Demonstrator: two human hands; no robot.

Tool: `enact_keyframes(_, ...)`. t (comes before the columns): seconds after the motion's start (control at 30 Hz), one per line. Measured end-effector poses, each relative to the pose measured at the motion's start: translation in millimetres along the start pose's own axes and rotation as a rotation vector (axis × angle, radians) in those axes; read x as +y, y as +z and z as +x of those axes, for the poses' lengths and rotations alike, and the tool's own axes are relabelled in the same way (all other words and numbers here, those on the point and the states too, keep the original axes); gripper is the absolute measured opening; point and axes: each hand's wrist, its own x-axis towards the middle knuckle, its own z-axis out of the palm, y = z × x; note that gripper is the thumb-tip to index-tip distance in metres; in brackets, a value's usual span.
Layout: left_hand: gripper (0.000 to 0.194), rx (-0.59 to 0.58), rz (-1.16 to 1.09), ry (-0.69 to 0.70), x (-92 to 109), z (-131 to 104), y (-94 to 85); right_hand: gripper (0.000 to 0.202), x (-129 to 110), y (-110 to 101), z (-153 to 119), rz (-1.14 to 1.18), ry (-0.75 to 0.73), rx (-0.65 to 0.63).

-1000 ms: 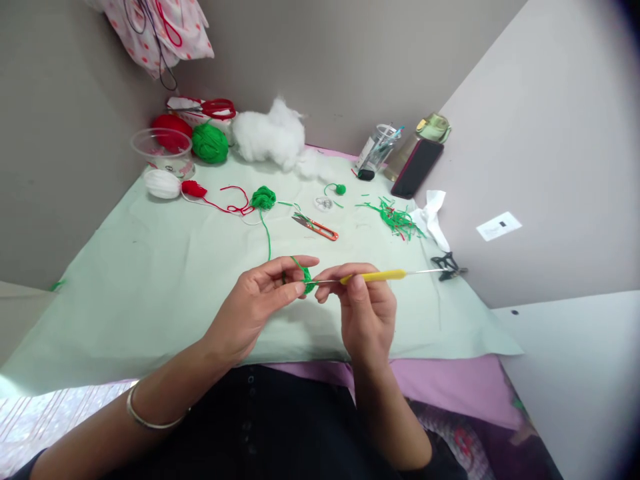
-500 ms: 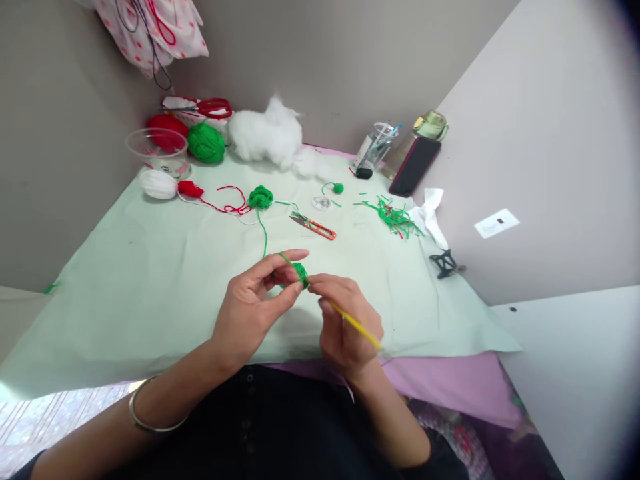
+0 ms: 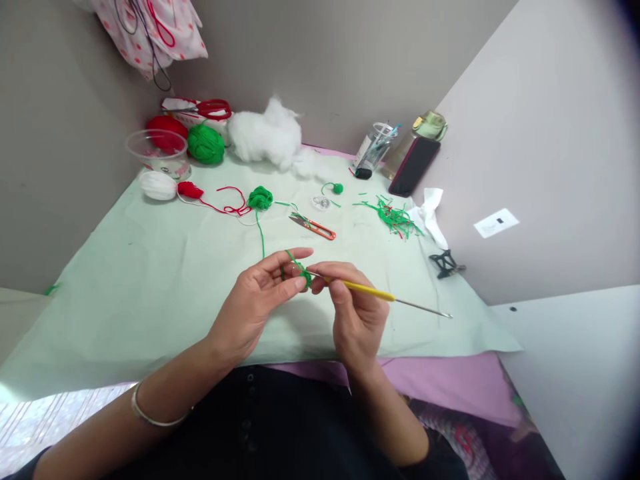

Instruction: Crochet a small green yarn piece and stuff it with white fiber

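Left hand (image 3: 255,300) pinches small green crochet piece (image 3: 303,275) at fingertips; right hand (image 3: 353,303) pinches yellow-handled crochet hook (image 3: 373,293), tip in piece; green yarn strand (image 3: 261,237) runs beyond left hand to loose yarn clump (image 3: 261,197); orange snips (image 3: 315,226) beyond right hand.

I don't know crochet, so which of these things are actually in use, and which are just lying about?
In use: left hand, right hand, green crochet piece, yellow hook, green yarn strand.

Lying about: orange snips, white stuffing, phone, green yarn ball, yarn scraps.
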Motion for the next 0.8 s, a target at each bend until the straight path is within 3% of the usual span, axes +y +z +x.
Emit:
enact_keyframes(0.1,0.035,0.040,-0.034,0.007,-2.9,0.7,2.1,0.027,5.0,2.4,-8.8,-0.240,-0.167,-0.001)
enact_keyframes(0.2,0.033,-0.007,-0.172,-0.129,-4.2,4.2,0.4,0.038,10.0,1.2,-14.7,-0.423,-0.330,0.000)
enact_keyframes(0.3,0.026,-0.021,-0.243,-0.202,-3.2,7.1,-3.8,0.030,9.0,-2.7,-11.1,-0.242,-0.171,0.030)
enact_keyframes(0.43,0.020,-0.044,-0.163,-0.119,-1.6,5.5,-5.3,0.020,2.9,-4.5,-2.2,0.120,0.090,0.087)
enact_keyframes(0.57,0.021,-0.073,-0.034,-0.034,-2.5,1.3,-3.3,0.017,1.4,-2.1,-1.1,0.117,0.093,0.000)
enact_keyframes(0.8,0.027,-0.046,-0.023,-0.062,-2.4,0.4,-4.1,0.017,3.2,-2.8,-2.4,0.177,0.161,0.010)
